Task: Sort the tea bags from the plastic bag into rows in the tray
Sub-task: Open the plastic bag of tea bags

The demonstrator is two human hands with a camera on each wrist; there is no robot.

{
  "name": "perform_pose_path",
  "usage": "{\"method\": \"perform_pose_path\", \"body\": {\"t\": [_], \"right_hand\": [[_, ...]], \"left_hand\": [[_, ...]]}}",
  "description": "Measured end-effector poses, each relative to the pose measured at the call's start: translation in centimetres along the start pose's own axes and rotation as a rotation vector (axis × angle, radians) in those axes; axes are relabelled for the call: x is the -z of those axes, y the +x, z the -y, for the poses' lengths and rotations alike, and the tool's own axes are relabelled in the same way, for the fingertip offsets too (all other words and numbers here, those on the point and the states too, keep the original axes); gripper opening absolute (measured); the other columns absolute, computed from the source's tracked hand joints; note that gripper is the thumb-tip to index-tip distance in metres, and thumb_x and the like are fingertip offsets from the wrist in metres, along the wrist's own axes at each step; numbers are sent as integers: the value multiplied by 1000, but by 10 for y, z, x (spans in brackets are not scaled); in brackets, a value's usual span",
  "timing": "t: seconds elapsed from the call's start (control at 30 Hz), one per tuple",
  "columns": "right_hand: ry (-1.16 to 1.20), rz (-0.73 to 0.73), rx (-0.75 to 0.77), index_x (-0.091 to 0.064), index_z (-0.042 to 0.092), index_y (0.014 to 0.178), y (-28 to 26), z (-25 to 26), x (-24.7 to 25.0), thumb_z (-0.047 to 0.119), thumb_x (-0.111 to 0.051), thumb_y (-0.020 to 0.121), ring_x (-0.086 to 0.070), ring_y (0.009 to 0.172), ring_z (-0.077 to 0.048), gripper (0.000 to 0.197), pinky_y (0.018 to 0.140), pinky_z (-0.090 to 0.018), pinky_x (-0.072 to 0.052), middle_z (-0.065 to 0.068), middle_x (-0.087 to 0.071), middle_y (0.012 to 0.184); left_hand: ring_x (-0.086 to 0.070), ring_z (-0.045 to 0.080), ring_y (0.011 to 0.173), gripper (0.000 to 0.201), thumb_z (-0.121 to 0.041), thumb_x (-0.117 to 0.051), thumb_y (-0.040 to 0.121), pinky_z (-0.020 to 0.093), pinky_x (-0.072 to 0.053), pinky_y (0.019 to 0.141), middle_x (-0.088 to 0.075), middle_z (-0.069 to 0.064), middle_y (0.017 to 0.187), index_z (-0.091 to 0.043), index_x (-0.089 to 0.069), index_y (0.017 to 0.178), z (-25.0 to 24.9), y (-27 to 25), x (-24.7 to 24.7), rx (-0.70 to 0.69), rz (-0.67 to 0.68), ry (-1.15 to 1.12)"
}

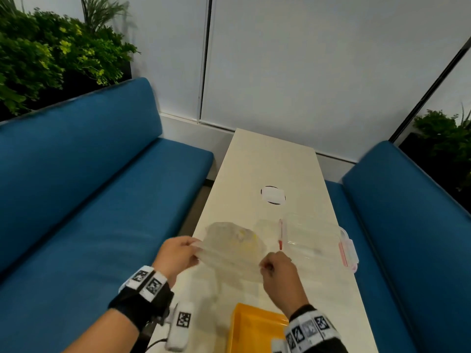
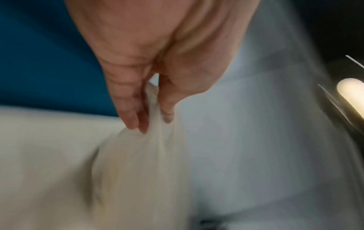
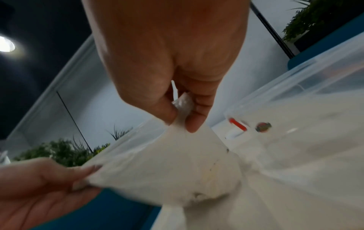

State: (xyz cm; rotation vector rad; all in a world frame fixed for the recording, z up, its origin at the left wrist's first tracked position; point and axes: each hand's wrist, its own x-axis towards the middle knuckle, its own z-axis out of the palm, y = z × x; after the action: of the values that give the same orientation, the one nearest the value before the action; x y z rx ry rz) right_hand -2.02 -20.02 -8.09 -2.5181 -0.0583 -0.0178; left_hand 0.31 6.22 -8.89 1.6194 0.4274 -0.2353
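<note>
A clear plastic bag (image 1: 232, 248) is held up over the white table (image 1: 275, 164), blurred by motion, with pale yellowish tea bags (image 1: 244, 238) bunched inside. My left hand (image 1: 178, 253) pinches the bag's left corner; in the left wrist view the fingers (image 2: 135, 115) and thumb squeeze the film (image 2: 141, 163). My right hand (image 1: 276, 270) pinches the right corner, and the right wrist view shows the bag (image 3: 167, 168) stretched between both hands. The yellow tray (image 1: 252, 329) lies near the table's front edge, below my right wrist.
A clear plastic box (image 1: 316, 238) with red-pink clips stands to the right of the bag, seen also in the right wrist view as the box (image 3: 307, 109). A round hole (image 1: 272, 194) sits mid-table. Blue benches (image 1: 89, 200) flank the table; plants stand behind them.
</note>
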Motion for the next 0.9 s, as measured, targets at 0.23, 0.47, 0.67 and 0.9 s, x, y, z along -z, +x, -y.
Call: {"method": "perform_pose_path", "body": {"t": [0.23, 0.47, 0.67, 0.9], "right_hand": [[57, -118, -289, -57, 14, 80, 7, -15, -7, 5, -60, 93, -58, 84, -10, 16, 67, -19, -46, 1, -59, 88], [1241, -127, -750, -56, -9, 104, 26, -5, -1, -20, -44, 88, -65, 97, -44, 23, 63, -43, -61, -32, -63, 102], [1206, 47, -801, -64, -2, 96, 13, 3, -14, -4, -50, 76, -58, 66, -31, 24, 54, -36, -51, -20, -61, 87], [441, 223, -360, -60, 13, 68, 4, 8, -45, 35, -73, 74, -52, 62, -16, 26, 58, -26, -41, -2, -54, 65]], "left_hand": [[-73, 25, 76, 28, 1, -44, 102, 35, -60, 62, -75, 18, 102, -3, -59, 126, 28, 9, -17, 327, 220, -636], [-47, 17, 62, 25, -26, -58, 90, 28, -39, 58, -55, 5, 80, -10, -71, 104, 46, 7, -28, 441, 391, -402], [-68, 26, 82, 24, -23, -56, 91, 35, -53, 70, -73, 10, 95, -11, -70, 106, 43, 10, -23, 447, 264, -679], [-70, 34, 90, 38, -25, -57, 95, 45, -62, 80, -71, 20, 106, 2, -65, 121, 46, 14, -25, 374, 165, -827]]}}
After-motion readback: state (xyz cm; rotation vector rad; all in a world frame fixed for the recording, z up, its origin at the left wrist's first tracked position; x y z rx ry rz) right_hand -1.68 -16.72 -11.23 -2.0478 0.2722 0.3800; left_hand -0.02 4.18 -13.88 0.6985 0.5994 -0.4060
